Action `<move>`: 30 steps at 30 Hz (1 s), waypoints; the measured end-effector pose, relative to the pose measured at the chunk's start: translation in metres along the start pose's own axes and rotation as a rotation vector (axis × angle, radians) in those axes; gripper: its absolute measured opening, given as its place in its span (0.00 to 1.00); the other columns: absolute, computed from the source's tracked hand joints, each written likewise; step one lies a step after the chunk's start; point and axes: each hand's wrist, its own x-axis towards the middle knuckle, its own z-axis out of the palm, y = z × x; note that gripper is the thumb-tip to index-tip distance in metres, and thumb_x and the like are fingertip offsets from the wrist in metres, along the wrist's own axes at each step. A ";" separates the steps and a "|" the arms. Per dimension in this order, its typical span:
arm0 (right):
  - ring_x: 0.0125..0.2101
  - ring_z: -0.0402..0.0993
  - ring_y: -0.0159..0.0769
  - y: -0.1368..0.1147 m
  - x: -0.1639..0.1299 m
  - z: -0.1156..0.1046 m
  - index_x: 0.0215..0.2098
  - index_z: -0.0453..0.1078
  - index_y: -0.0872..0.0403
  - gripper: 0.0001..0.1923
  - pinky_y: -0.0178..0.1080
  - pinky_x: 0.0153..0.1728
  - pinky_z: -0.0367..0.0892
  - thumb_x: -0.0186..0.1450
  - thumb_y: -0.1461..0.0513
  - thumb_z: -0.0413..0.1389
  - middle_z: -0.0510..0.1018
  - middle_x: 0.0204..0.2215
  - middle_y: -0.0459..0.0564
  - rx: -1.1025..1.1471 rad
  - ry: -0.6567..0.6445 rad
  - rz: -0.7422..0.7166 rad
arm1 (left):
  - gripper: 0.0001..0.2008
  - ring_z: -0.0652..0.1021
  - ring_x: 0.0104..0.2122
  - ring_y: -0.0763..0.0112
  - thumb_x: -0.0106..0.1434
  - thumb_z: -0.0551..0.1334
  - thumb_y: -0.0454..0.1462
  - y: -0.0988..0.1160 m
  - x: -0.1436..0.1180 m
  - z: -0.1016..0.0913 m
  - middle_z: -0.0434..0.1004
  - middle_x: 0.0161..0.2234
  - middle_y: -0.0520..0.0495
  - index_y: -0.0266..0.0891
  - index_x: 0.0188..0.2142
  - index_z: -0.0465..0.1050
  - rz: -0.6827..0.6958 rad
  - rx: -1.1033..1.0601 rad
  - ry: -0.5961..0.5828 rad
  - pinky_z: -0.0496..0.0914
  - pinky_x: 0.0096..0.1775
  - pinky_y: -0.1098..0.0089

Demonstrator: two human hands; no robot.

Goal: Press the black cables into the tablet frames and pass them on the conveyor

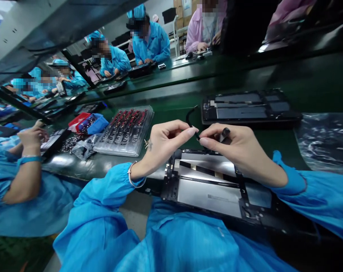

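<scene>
Thumb and forefinger of my left hand (169, 141) pinch a thin black strip (189, 116) whose upper end curls up beyond the fingers. My right hand (233, 147) is closed at the strip's other end, fingertips close to the left ones. Tucked in the right fingers is a dark stick-like tool (225, 133); its tip is hidden. Just below both hands lies an opened tablet-like device (209, 194), with silver battery panels and a black frame. Its far edge is partly covered by my right hand.
Behind my hands sits a second opened device (245, 107), with a clear plastic bag (326, 141) right of it. To the left are a clear tray of small parts (123, 132), red and blue bins (96, 124) and a co-worker's arm (29, 166). Other people work across the bench.
</scene>
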 end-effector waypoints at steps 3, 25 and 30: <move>0.28 0.70 0.32 0.002 -0.002 0.002 0.33 0.77 0.52 0.12 0.37 0.29 0.63 0.69 0.52 0.65 0.78 0.27 0.44 -0.002 0.035 0.008 | 0.18 0.63 0.21 0.80 0.69 0.70 0.50 -0.003 -0.006 0.003 0.78 0.27 0.50 0.37 0.34 0.83 -0.012 -0.029 0.024 0.55 0.22 0.73; 0.33 0.73 0.41 0.016 -0.037 -0.078 0.38 0.76 0.51 0.21 0.43 0.32 0.64 0.73 0.45 0.52 0.78 0.37 0.55 -0.532 -0.515 0.434 | 0.09 0.79 0.50 0.65 0.80 0.55 0.38 -0.064 -0.016 0.003 0.80 0.51 0.40 0.37 0.50 0.72 0.402 0.345 -0.578 0.74 0.50 0.66; 0.27 0.69 0.40 0.023 -0.030 -0.072 0.37 0.77 0.49 0.31 0.43 0.27 0.61 0.69 0.34 0.50 0.77 0.33 0.54 -0.595 -0.496 0.449 | 0.09 0.76 0.58 0.63 0.79 0.55 0.38 -0.073 -0.022 0.004 0.74 0.60 0.36 0.38 0.54 0.68 0.335 0.283 -0.673 0.73 0.57 0.63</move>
